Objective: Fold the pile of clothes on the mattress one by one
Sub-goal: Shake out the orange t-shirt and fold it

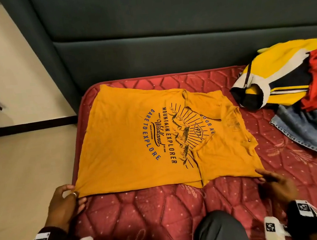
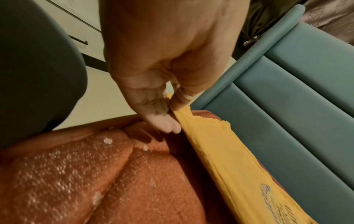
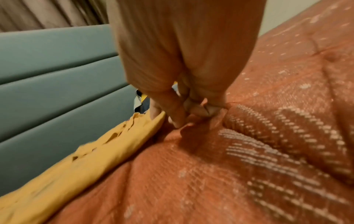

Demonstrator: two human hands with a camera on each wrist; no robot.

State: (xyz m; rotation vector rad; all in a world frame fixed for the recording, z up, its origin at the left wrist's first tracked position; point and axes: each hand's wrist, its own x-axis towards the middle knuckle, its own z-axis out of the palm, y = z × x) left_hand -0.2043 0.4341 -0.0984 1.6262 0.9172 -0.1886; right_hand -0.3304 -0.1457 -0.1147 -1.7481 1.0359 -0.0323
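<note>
Orange T-shirt lies spread flat on the red quilted mattress, printed side up, over the mattress's far-left corner area. Its hem runs along the left edge of the mattress; collar end points toward the right. Both sleeves are turned in over the upper chest, covering part of the print.

Left hand: grip holding the shirt. Thumb and fingers pinch the near hem corner at the left edge of the mattress; the left wrist view shows the fabric nipped between thumb and fingertips and drawn taut away from them.

Right hand: at the shirt's near shoulder-end corner. In the right wrist view the fingers are curled down at the edge of the orange cloth, pressing into the mattress cover; frame is blurred, so cannot tell whether this grip actually holds the shirt.

Pile of unfolded clothes sits near the far-right part of the mattress, against the teal padded headboard, well apart from the shirt: a yellow, white and navy garment on top, red fabric beside it, denim nearer.
</note>
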